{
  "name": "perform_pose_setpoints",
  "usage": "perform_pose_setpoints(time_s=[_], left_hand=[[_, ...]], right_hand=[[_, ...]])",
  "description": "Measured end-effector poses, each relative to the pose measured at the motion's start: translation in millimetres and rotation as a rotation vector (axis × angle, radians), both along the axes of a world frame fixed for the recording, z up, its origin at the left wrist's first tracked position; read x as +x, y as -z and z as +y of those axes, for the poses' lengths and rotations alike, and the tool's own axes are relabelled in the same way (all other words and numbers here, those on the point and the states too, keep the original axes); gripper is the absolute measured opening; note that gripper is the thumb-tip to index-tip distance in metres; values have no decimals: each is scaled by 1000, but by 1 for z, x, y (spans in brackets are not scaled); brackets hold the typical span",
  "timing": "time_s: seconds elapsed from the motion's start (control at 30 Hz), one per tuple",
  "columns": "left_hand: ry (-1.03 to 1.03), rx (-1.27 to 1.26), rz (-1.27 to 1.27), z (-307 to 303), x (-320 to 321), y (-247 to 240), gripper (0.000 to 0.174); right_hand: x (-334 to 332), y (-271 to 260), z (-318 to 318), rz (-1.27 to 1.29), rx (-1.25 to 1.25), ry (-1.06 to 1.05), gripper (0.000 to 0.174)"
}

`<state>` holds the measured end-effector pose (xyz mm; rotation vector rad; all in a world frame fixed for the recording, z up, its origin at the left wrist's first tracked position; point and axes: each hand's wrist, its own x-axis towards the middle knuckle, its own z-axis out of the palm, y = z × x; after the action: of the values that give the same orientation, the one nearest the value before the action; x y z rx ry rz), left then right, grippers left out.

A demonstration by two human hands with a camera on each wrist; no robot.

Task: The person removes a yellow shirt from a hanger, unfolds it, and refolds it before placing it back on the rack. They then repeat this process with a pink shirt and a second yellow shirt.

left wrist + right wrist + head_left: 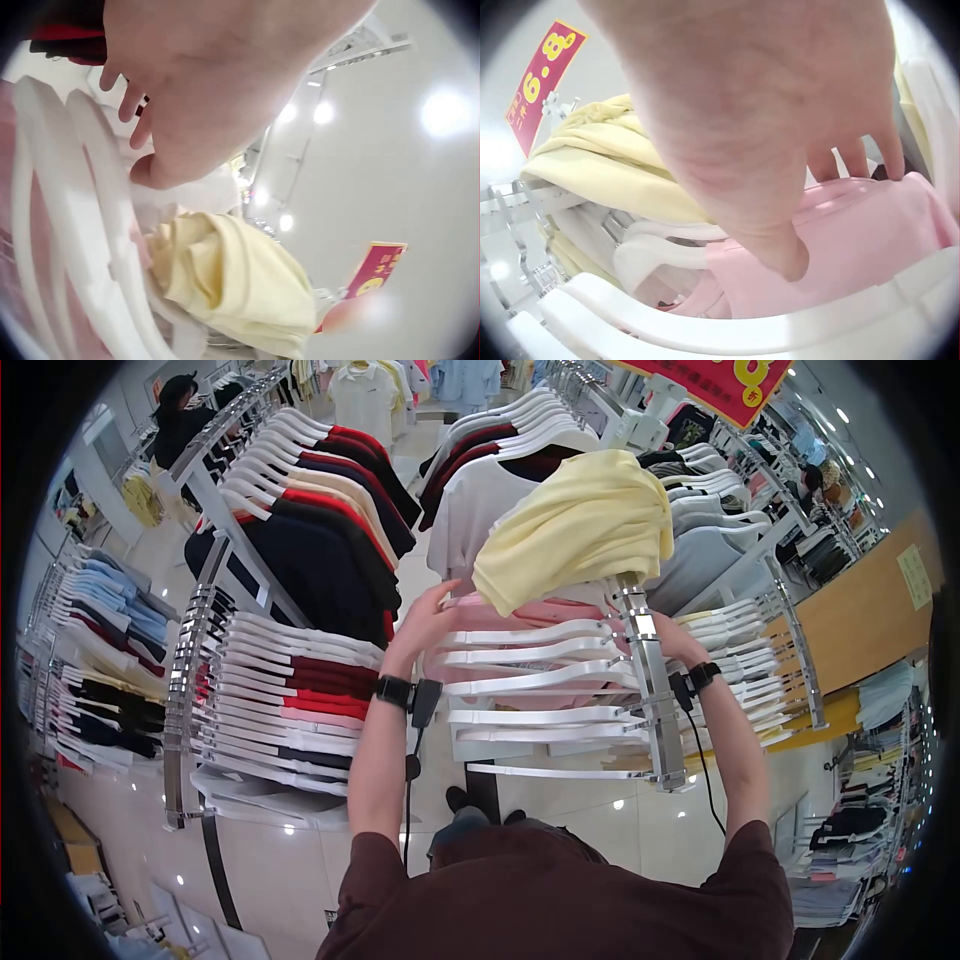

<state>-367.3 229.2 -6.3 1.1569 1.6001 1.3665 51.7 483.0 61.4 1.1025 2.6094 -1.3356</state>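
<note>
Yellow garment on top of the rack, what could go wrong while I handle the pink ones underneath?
1. The yellow garment only lies draped over the rack arm, unhung; the left hand close beneath it could nudge it off.
2. The right hand pinches a pink shirt among tightly packed white hangers, so a tug may drag a neighbour along.

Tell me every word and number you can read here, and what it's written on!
"6.8": big yellow digits on the red sign hanging above the clothes rack, clearest in the right wrist view.
Smaller yellow marks beside those digits: too blurred to read.
Pale note stuck on the wooden panel: too small to read.
Nothing else can be read.
</note>
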Motion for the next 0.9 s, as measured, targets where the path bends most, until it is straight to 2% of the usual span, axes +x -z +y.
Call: perform_pose_setpoints(time_s=[0.03, 0.1, 0.13, 0.2, 0.23, 0.3, 0.37, 0.47, 0.5, 0.53, 0.57, 0.63, 0.73, 0.77, 0.8, 0.87, 0.9], left_hand=[[6, 4, 1, 11, -4, 7, 57], [150, -17, 272, 26, -5, 11, 61], [153, -14, 270, 27, -4, 8, 61], [241, -196, 220, 24, -2, -7, 65], [241, -194, 220, 21, 1, -18, 65], [377, -312, 344, 11, 10, -37, 68], [404, -318, 319, 3, 19, -46, 71], [481, -326, 245, -3, 32, -75, 74], [528, -322, 313, 3, 37, -82, 69], [577, -320, 380, 7, 44, -87, 64], [582, -320, 383, 9, 54, -93, 64], [501, 204, 532, 10, 82, -105, 52], [414, 246, 406, 16, 123, -135, 43], [338, 322, 292, 24, 131, -138, 41], [343, 326, 298, 30, 136, -140, 41], [189, 310, 259, 38, 145, -142, 40], [193, 311, 263, 42, 149, -140, 40]], right_hand=[[0, 1, 0, 26, -44, 17, 61], [-5, 0, -6, 118, -127, -5, 59], [-8, -2, -10, 184, -167, -45, 58], [-5, 11, -1, 133, -198, 32, 55], [-3, 15, 3, 97, -168, 14, 51], [5, 22, 13, 61, -136, -2, 48], [14, 25, 25, -70, 108, -150, 40], [7, 16, 21, -140, 102, -127, 42], [-7, -14, -4, -82, 102, -148, 44], [-15, -20, -10, -82, 102, -143, 44], [-22, -24, -12, -17, 66, -127, 44], [-34, -26, -17, 141, 13, -115, 42], [-52, -38, -30, 113, -127, -98, 43], [-54, -31, -25, 120, -99, -92, 42], [-56, -26, -21, 127, -71, -87, 41], [-56, -18, -14, 52, -68, -8, 42], [-57, -19, -15, 42, -71, 14, 43]])
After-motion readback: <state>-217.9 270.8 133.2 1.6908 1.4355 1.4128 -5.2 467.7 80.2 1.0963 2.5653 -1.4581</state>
